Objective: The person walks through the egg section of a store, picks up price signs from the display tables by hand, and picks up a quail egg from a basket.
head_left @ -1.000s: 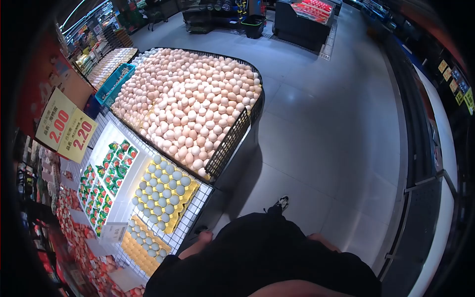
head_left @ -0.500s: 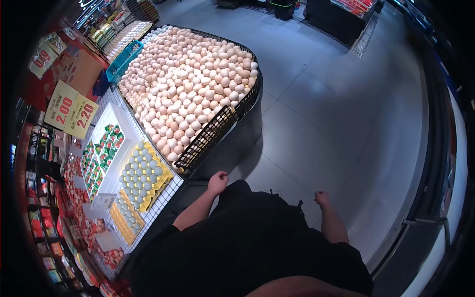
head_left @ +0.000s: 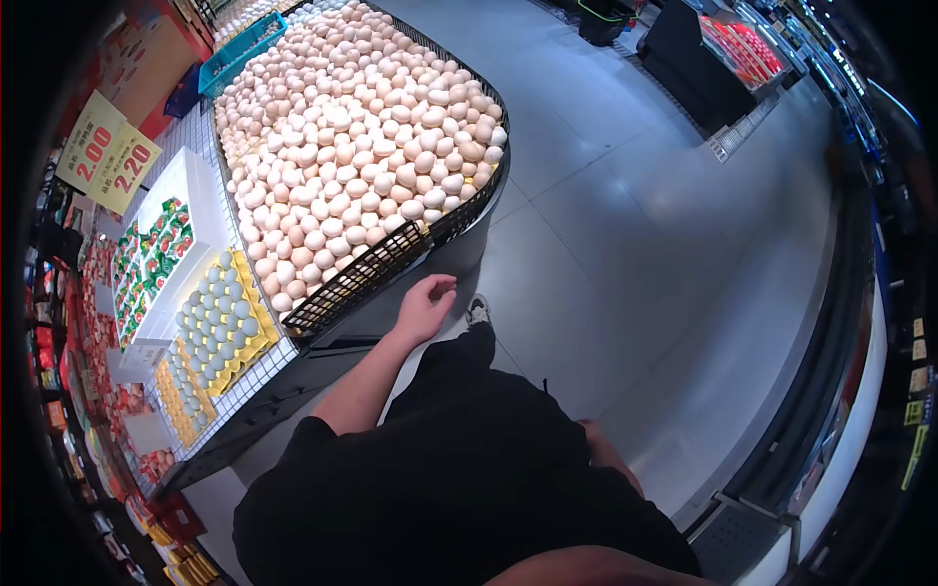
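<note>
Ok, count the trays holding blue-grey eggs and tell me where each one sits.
2: the yellow tray beside the white box, and the smaller-looking orange-yellow tray next to it, nearer the picture's bottom. Others could be hidden underneath.

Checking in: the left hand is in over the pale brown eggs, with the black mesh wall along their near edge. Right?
Not quite: the head view shows the left hand outside the black mesh wall, not over the pale brown eggs.

Black short-sleeved top (head_left: pixel 459 469), dark trousers (head_left: pixel 456 359)
</note>
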`<action>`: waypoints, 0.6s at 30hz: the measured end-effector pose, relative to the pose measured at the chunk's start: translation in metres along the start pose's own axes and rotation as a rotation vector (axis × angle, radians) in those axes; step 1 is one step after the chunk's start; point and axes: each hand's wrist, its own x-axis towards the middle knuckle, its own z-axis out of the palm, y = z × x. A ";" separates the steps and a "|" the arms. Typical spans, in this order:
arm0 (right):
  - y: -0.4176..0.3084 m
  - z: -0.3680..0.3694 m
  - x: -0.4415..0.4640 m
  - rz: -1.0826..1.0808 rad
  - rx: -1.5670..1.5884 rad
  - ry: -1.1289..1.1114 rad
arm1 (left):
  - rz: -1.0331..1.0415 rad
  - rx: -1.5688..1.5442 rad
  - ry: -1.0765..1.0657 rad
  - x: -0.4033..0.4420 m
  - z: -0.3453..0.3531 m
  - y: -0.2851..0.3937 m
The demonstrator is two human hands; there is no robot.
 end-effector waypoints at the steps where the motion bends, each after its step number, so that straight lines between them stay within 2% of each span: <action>1: -0.016 -0.015 -0.007 -0.012 -0.035 0.040 | 0.002 0.002 -0.012 0.017 0.004 0.009; 5: -0.073 -0.074 -0.014 -0.005 -0.003 0.199 | 0.026 -0.096 -0.051 0.094 0.038 0.022; 11: -0.141 -0.149 0.016 0.037 0.070 0.274 | 0.064 -0.068 -0.168 0.196 0.078 0.065; 17: -0.214 -0.175 0.050 -0.121 0.139 0.182 | 0.050 0.051 -0.219 0.257 0.099 0.081; 18: -0.197 -0.175 0.084 -0.147 0.130 0.183 | 0.057 0.024 -0.225 0.264 0.101 0.081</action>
